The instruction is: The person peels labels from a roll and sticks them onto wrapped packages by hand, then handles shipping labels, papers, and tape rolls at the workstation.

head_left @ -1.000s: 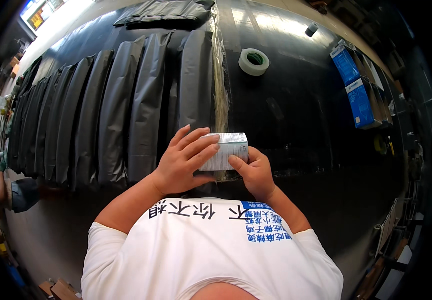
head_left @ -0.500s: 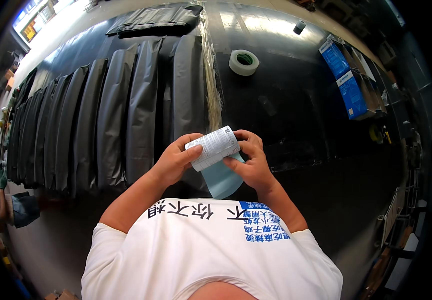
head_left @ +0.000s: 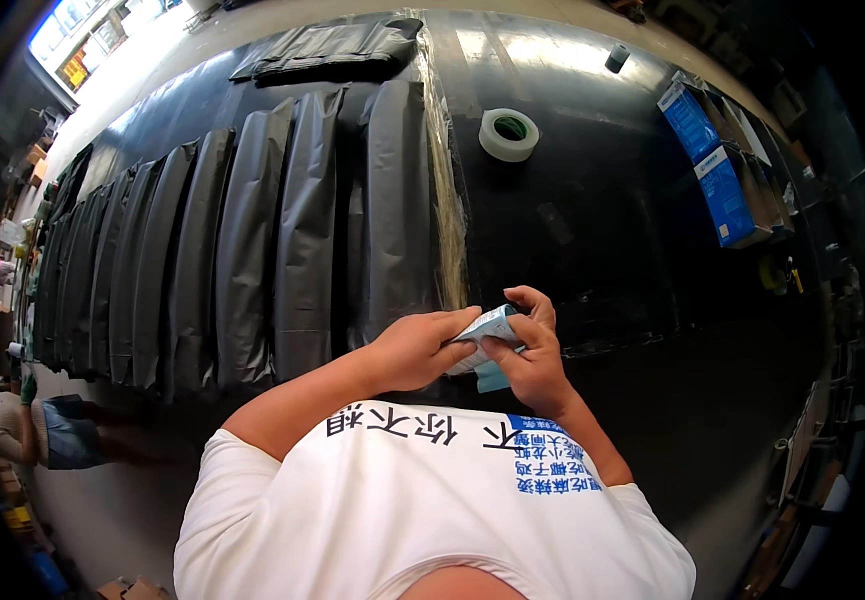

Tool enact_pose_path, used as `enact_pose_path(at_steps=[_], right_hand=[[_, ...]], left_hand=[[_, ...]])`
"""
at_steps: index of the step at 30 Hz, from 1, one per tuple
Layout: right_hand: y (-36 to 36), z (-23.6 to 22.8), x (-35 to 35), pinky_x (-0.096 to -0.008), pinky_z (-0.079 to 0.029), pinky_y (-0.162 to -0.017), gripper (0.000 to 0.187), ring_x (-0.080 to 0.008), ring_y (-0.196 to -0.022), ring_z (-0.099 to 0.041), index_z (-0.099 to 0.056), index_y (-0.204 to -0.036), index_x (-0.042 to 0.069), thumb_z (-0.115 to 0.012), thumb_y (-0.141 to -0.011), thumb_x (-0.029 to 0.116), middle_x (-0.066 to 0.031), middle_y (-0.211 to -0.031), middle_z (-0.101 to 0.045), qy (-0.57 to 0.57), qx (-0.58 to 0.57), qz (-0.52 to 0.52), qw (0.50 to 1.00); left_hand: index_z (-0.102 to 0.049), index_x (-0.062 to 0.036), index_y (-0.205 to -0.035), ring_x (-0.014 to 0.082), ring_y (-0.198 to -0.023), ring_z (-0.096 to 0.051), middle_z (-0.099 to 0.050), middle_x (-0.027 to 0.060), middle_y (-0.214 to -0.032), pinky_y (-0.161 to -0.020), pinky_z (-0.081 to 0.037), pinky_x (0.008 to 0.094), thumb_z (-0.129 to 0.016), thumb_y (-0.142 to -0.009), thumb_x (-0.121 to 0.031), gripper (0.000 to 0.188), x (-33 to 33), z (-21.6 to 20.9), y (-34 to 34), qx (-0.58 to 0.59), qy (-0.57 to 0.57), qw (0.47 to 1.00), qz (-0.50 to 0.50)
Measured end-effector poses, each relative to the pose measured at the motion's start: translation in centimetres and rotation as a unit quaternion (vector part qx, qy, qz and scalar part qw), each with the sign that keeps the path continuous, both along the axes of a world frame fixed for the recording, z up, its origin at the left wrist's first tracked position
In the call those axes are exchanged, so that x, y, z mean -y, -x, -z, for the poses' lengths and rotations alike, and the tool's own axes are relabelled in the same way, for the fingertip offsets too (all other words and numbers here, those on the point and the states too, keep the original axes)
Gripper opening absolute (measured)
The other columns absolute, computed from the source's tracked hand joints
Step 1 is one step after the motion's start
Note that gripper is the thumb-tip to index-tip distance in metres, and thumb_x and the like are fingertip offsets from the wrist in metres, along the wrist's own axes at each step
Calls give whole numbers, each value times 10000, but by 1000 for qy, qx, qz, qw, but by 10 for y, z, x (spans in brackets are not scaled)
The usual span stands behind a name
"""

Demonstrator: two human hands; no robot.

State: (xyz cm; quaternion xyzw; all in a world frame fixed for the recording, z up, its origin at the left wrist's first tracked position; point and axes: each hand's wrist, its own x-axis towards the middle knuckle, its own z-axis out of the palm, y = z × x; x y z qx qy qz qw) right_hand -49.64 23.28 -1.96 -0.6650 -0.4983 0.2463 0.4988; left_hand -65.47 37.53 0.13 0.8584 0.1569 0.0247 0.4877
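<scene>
A small roll of white printed labels [head_left: 491, 328] with pale blue backing is held between my two hands, in front of my chest. My left hand [head_left: 420, 350] grips it from the left, thumb and fingers closed on its side. On the right, my right hand [head_left: 532, 358] pinches it with the thumb near the strip, its index finger bent at the roll's end. A short loose length of the blue strip [head_left: 492, 377] hangs below. Much of the roll is covered by my fingers.
Long black wrapped packages [head_left: 252, 240] lie side by side on the black table [head_left: 592, 250], with more [head_left: 337, 52] behind. A tape roll [head_left: 508, 135], a small dark roll [head_left: 616, 58] and blue boxes [head_left: 727, 198] sit rightward. Another person [head_left: 22, 425] is at far left.
The roll has been turned and tipped in my hands, so less of its printed side shows. My left hand has moved right along it, and the hanging strip looks shorter.
</scene>
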Motion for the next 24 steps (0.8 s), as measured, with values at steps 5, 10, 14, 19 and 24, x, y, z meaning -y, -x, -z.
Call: enact_pose_path(at_steps=[5, 10, 14, 19, 24], right_hand=[[-18, -7, 1, -426, -321, -1051, 136, -287, -1249, -346, -709, -902, 58, -739, -781, 111, -120, -1324, -445, 101, -47, -33, 993], [-45, 10, 14, -429, -349, -1051, 159, -271, -1231, -408, -711, -920, 24, -717, -798, 127, -122, -1323, -432, 79, -197, 2, 977], [-58, 19, 27, -412, -394, -1022, 178, -253, -1239, -417, -712, -961, 35, -714, -821, 146, -117, -1335, -417, 45, -260, 46, 963], [-59, 31, 35, -422, -408, -1027, 222, -252, -1246, -429, -707, -1015, 33, -714, -845, 175, -120, -1347, -408, 5, -309, 80, 948], [-53, 24, 25, -404, -415, -1025, 201, -242, -1232, -442, -708, -1011, 35, -706, -851, 157, -121, -1358, -394, 11, -321, 69, 945]], left_hand=[[-565, 14, -1299, 144, -978, -585, -661, 70, -1046, -866, -469, 293, -510, -1025, -286, 410, -38, 20, -4, -122, 304, 945, -1], [-590, 34, -1227, 248, -1066, -649, -660, 152, -1147, -922, -528, 411, -521, -1004, -353, 452, -145, 5, -1, 17, 492, 862, -120], [-562, -21, -1275, 239, -1104, -634, -651, 146, -1188, -973, -474, 402, -505, -1007, -304, 394, -185, -15, -14, 172, 63, 943, -278], [-596, -102, -1246, 207, -1384, -407, -522, 31, -1421, -1189, -145, 464, -593, -874, -144, 374, -142, 43, -4, 54, -539, 840, -9], [-597, -105, -1229, 208, -1371, -423, -529, 43, -1411, -1190, -127, 505, -586, -874, -175, 362, -121, 72, 8, 31, -542, 840, 8]])
